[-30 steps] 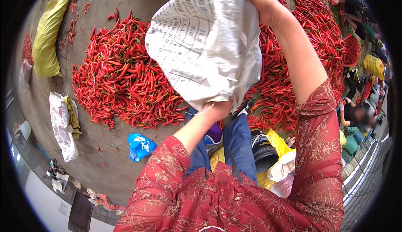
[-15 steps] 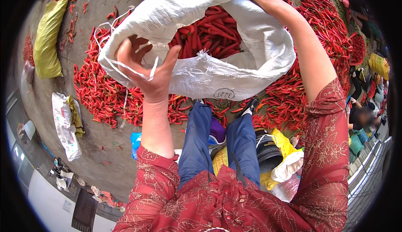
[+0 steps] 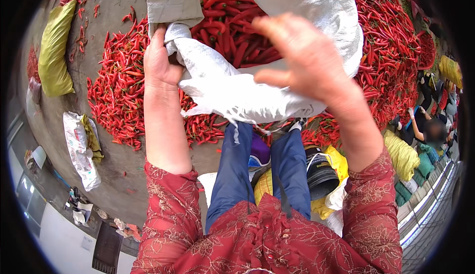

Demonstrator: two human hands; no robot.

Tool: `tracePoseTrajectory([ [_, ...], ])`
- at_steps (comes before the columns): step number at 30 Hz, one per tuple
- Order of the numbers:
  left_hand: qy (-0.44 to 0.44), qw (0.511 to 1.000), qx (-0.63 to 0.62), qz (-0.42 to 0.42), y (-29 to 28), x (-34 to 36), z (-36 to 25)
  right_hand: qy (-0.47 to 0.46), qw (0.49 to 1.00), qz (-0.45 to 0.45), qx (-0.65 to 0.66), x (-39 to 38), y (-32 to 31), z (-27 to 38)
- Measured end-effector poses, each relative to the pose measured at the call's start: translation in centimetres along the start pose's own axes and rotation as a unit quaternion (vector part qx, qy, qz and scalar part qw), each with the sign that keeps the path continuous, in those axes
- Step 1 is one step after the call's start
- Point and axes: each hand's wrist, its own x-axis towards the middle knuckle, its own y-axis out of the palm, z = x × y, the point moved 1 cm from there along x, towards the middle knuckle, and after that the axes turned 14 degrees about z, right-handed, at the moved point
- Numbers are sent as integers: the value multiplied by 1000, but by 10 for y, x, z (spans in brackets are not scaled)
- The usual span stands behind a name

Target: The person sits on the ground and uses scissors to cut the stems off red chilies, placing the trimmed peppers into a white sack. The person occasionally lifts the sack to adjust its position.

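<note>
A white woven sack (image 3: 242, 96) stands with its mouth wide in front of me, its near rim frayed and drooping. Red chilli peppers (image 3: 227, 19) fill what shows of its inside. At the sack's left side, my left hand (image 3: 162, 60) grips the bunched rim, its fingertips partly hidden by the cloth. My right hand (image 3: 309, 58), blurred by motion, hovers over the near right part of the mouth. Its thumb and fingers are spread apart, with nothing between them.
Loose red chillies (image 3: 121, 86) lie heaped around the sack. Yellow sacks (image 3: 55, 51) and a white bag (image 3: 79, 150) lie to the left. A black bucket (image 3: 320, 175) stands by my feet. At the far right a person (image 3: 419, 125) is among more sacks.
My left hand has moved from inside the rim to gripping it from the outside. My right hand has let go of the far rim and come back toward me. The sack's near edge has folded.
</note>
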Motion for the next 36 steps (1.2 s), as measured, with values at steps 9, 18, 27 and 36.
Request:
tracePoseTrajectory([
  [9, -96, 934, -300, 169, -16, 0, 21, 68, 985, 155, 40, -134, 141, -39],
  [18, 352, 800, 445, -197, 32, -100, 62, 414, 773, -209, 432, -132, 99, -98],
  [27, 71, 338, 923, 166, 86, -7, 120, 295, 904, -227, 209, -6, 131, -100],
  [36, -317, 553, 723, 267, 16, -76, 78, 273, 482, -130, 822, -21, 93, -210],
])
